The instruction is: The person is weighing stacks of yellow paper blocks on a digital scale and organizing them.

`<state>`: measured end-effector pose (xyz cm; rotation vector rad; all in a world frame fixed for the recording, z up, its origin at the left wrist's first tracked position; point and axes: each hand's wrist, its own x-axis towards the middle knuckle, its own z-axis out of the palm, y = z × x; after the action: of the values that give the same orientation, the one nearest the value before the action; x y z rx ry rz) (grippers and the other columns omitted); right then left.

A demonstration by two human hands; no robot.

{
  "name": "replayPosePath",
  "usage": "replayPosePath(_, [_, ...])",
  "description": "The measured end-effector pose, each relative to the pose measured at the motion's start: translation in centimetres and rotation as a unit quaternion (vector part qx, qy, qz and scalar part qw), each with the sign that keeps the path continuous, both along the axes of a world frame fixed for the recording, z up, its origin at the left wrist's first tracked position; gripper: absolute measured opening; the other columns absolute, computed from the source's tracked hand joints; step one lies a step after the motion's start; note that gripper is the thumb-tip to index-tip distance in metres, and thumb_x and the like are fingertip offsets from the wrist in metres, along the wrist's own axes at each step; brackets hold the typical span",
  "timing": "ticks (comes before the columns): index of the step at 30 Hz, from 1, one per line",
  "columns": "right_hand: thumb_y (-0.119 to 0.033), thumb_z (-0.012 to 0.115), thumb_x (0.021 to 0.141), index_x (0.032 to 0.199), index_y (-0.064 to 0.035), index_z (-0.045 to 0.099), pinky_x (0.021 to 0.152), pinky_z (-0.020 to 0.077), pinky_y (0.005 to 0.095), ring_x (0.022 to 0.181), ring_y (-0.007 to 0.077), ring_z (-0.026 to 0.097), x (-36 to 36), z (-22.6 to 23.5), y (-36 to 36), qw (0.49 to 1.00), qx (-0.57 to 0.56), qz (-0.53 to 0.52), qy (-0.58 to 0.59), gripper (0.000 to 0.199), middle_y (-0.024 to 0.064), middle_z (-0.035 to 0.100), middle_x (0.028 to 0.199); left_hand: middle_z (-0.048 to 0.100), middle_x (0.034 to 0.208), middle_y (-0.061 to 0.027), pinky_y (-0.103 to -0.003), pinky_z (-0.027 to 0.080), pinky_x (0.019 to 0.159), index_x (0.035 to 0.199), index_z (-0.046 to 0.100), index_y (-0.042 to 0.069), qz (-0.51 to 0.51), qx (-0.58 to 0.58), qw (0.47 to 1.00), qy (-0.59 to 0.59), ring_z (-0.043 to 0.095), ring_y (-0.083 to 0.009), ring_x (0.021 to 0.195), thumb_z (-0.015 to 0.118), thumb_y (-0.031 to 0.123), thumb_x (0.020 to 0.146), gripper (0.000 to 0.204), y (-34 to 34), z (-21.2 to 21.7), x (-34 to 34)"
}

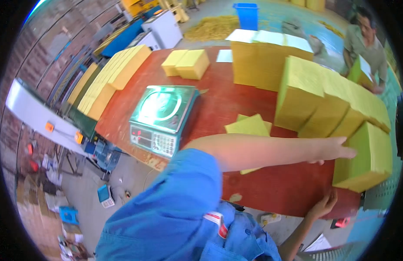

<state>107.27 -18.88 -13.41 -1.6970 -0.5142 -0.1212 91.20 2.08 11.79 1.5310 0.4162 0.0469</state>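
Note:
My left arm, in a blue sleeve, reaches across the table to the right. At its end, my left hand [336,150] has its fingers stretched out by the near face of a thick stack of yellow paper [362,163]; whether it touches the stack I cannot tell. Below, at the table's front edge, my right hand [324,204] rests with fingers loosely apart and nothing visible in it. A row of similar yellow stacks [314,95] stands just beyond. Several loose yellow sheets [249,125] lie on the table, partly hidden under my left forearm.
A digital scale [160,108] sits left of centre on the red table [219,95]. Two small yellow blocks [186,64], a long yellow row [116,76] and white-topped stacks [266,61] stand farther back. Another person [364,45] holds a yellow stack at the far right.

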Motion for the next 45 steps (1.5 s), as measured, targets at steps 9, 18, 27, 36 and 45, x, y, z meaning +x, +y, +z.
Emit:
replayPosePath(9, [0.008,0.042,0.091,0.107,0.0027,0.059,0.080,0.0454,0.0268,0.090,0.0160,0.057,-26.2,14.9,12.3,0.928,0.168,0.328,-0.051,0.023,0.0110,0.062,0.103,0.056,0.131,-0.0153,-0.041,0.050,0.094,0.136,0.048,0.002,0.388,-0.053,0.918,-0.064,0.058,-0.0260,0.116,0.053,0.032,0.098,0.049,9.9,-3.4,-47.4])
replayPosePath(18, [-0.001,0.063,0.082,0.118,-0.0012,0.059,0.077,0.0533,0.0334,0.087,0.0241,0.067,-68.6,13.2,21.0,0.612,-0.046,0.789,-0.028,0.036,0.0125,0.066,0.098,0.056,0.129,-0.0138,-0.041,0.047,0.095,0.130,0.051,0.001,0.627,0.024,0.778,-0.031,0.056,-0.0229,0.116,0.057,0.043,0.094,0.056,14.9,-10.8,-91.5])
replayPosePath(27, [-0.007,0.069,0.077,0.128,-0.0014,0.052,0.103,0.0418,0.0448,0.125,0.0360,0.049,-89.6,5.2,27.3,0.686,-0.106,0.697,-0.181,0.054,0.0169,0.052,0.134,0.036,0.149,-0.0228,-0.040,0.028,0.114,0.146,0.036,0.006,0.617,0.369,0.661,0.215,0.032,-0.0346,0.140,0.052,0.055,0.092,0.076,31.4,-12.4,-105.7])
replayPosePath(36, [-0.002,0.068,0.076,0.118,-0.0053,0.061,0.095,0.0481,0.0423,0.116,0.0337,0.057,-90.7,3.5,27.9,0.709,-0.183,0.637,-0.240,0.042,0.0133,0.060,0.125,0.030,0.155,-0.0131,-0.055,0.017,0.116,0.148,0.036,0.016,0.421,0.596,0.547,0.411,0.024,-0.0283,0.145,0.036,0.055,0.098,0.064,56.3,-12.7,-108.4])
replayPosePath(45, [-0.009,0.064,0.084,0.112,-0.0052,0.064,0.087,0.0501,0.0418,0.110,0.0334,0.060,-92.3,5.3,29.4,0.714,-0.245,0.608,-0.246,0.028,0.0132,0.063,0.119,0.029,0.156,-0.0106,-0.048,0.015,0.118,0.149,0.032,0.008,0.311,0.618,0.600,0.402,0.023,-0.0254,0.146,0.034,0.053,0.099,0.067,67.1,-15.1,-107.9])
